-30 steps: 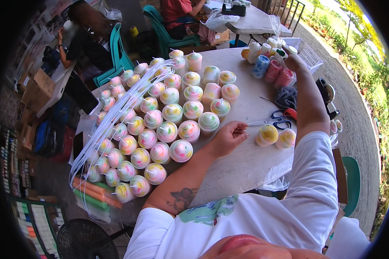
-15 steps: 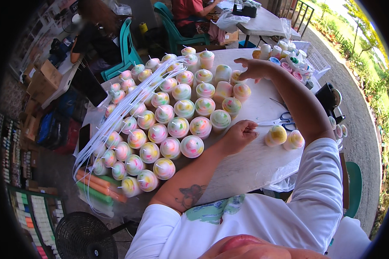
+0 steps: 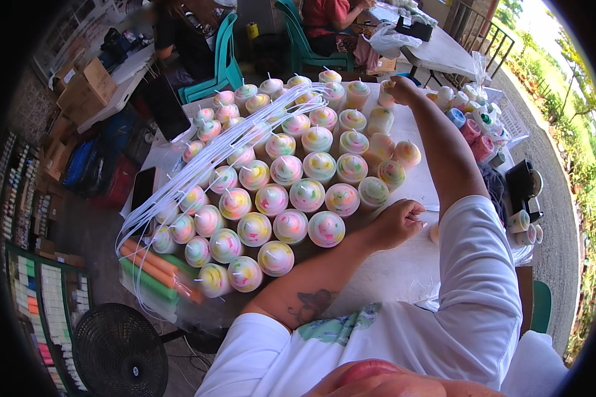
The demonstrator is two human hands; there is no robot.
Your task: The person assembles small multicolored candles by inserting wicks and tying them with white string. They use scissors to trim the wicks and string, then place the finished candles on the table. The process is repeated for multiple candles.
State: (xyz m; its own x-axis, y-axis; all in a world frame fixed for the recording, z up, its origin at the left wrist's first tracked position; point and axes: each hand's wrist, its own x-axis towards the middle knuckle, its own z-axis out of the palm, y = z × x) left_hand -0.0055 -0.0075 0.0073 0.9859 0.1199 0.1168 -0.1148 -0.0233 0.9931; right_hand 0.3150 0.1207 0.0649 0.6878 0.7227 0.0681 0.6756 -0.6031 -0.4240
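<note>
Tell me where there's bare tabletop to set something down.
The white table is bare between the left forearm and right sleeve, with a strip between the candles and right forearm. It's crowded leftward, where candles stand close together, some under white cords, and at far right around pink and blue cylinders.

Candles [image 3: 271, 198] stand close-packed across the surface's [image 3: 387, 278] left and middle. White strands [image 3: 285, 108] lie over part of them, obstructing access from above. Bare strip noted between candles and right forearm [image 3: 446, 144]; right hand [image 3: 402, 90], closed on a single candle [image 3: 385, 99], blocks the far end, left hand [image 3: 398, 223] the near end. Rolls [image 3: 470, 130] obstruct beyond the forearm. Near section, right of left forearm [image 3: 334, 271]: free.
</note>
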